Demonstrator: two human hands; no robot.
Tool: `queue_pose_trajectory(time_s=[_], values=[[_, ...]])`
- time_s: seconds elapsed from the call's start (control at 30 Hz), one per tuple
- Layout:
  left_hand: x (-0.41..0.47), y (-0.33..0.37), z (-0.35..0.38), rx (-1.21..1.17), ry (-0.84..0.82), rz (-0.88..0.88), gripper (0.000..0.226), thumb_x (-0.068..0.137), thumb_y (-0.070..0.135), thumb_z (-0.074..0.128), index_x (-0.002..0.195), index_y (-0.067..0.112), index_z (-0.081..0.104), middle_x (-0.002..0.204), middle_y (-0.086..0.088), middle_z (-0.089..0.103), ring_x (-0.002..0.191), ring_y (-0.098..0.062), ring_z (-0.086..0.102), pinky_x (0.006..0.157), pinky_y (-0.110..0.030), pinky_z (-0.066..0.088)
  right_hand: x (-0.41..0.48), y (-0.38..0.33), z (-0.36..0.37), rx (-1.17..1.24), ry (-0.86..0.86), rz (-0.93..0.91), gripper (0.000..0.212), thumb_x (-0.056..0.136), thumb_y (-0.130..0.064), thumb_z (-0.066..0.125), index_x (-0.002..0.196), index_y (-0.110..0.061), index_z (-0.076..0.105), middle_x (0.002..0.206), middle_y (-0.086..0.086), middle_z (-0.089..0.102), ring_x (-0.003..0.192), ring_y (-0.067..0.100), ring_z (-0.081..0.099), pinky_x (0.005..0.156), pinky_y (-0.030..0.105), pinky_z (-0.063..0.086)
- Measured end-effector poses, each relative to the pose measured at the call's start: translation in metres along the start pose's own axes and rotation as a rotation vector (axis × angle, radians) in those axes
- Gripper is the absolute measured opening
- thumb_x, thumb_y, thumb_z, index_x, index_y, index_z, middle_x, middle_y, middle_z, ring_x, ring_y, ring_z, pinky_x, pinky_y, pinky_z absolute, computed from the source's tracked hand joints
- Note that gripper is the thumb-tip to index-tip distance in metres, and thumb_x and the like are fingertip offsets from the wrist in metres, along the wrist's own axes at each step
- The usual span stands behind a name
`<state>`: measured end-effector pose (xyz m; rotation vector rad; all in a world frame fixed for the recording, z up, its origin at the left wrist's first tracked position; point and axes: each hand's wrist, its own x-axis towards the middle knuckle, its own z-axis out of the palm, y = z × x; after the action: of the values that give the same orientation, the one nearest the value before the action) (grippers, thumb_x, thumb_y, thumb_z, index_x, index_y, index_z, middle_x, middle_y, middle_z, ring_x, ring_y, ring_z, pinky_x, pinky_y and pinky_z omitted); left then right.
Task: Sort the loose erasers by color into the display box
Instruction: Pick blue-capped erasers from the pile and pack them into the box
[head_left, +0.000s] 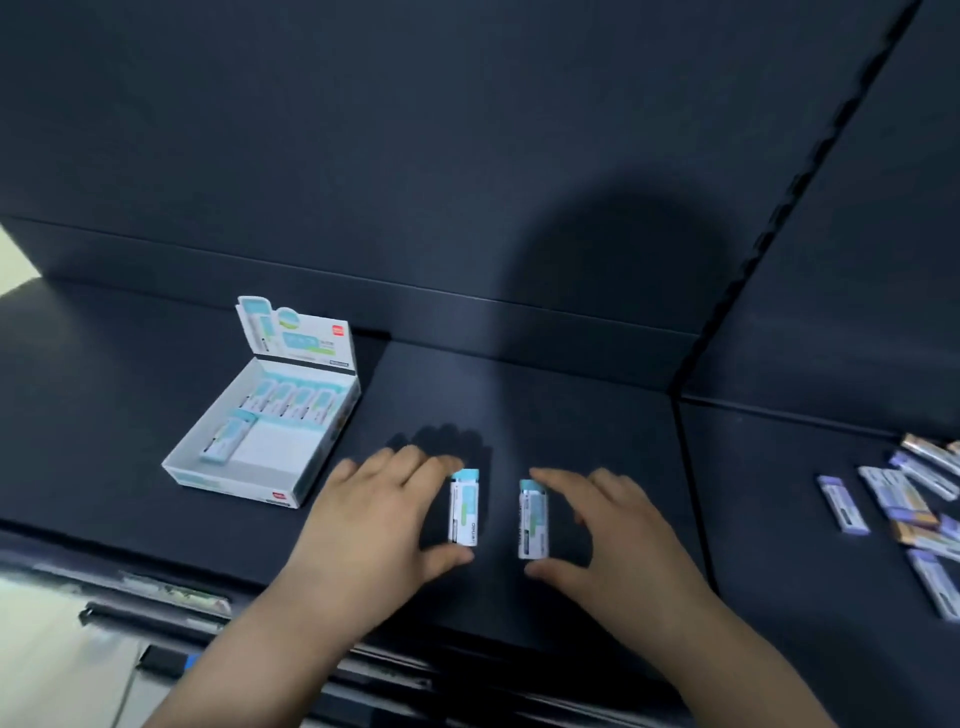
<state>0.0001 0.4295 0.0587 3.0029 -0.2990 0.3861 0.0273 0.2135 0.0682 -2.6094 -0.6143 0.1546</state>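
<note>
Two teal-and-white erasers lie lengthwise on the dark shelf. My left hand (382, 512) curls around the left eraser (464, 506), index fingertip at its far end and thumb at its near end. My right hand (605, 525) brackets the right eraser (533, 518) the same way. Both erasers still rest on the shelf. The white display box (234, 475) stands open to the left, lid flap upright, with a back row of several teal erasers (291, 400) and one teal eraser (228, 435) in the front row.
A loose pile of purple and orange erasers (904, 499) lies on the neighbouring shelf at the far right. A vertical divider (691, 467) separates the two shelves. The shelf's front edge (156, 587) carries a price rail, with pale floor below.
</note>
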Motion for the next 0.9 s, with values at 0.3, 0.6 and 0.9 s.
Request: queue_pose_trajectory(time_s=[0.3,0.6,0.9], values=[[-0.022,-0.117,-0.025,0.065,-0.020,-0.277,0.069,0.055,0.070,0.048,0.106,0.026,0.064,0.078,0.010,0.058,0.073,-0.022,0.063,0.059,-0.031,0.041,0.042,-0.047,0.020,0.112,-0.018,-0.055,0.071,0.074,-0.053,0.067,0.133,-0.053,0.029,0.093,-0.026,0.034,0.098,-0.004,0.034,0.090,0.015,0.035],[-0.013,-0.221,-0.028,-0.044,-0.073,-0.194,0.071,0.053,0.066,0.069,0.114,0.030,0.063,0.090,0.007,0.058,0.089,-0.023,0.061,0.070,-0.036,0.044,0.105,-0.144,0.061,0.105,0.181,0.039,0.073,0.072,-0.048,0.072,0.136,-0.045,0.035,0.084,-0.021,0.037,0.092,0.003,0.040,0.087,0.021,0.037],[0.013,-0.239,-0.016,-0.012,-0.254,0.113,0.075,0.071,0.069,0.057,0.137,0.039,0.036,0.127,0.017,0.039,0.119,-0.008,0.034,0.091,-0.029,0.024,0.139,-0.197,0.103,-0.137,0.045,0.182,0.075,0.078,-0.053,0.064,0.141,-0.043,0.025,0.125,-0.013,0.042,0.120,0.010,0.036,0.101,0.026,0.027]])
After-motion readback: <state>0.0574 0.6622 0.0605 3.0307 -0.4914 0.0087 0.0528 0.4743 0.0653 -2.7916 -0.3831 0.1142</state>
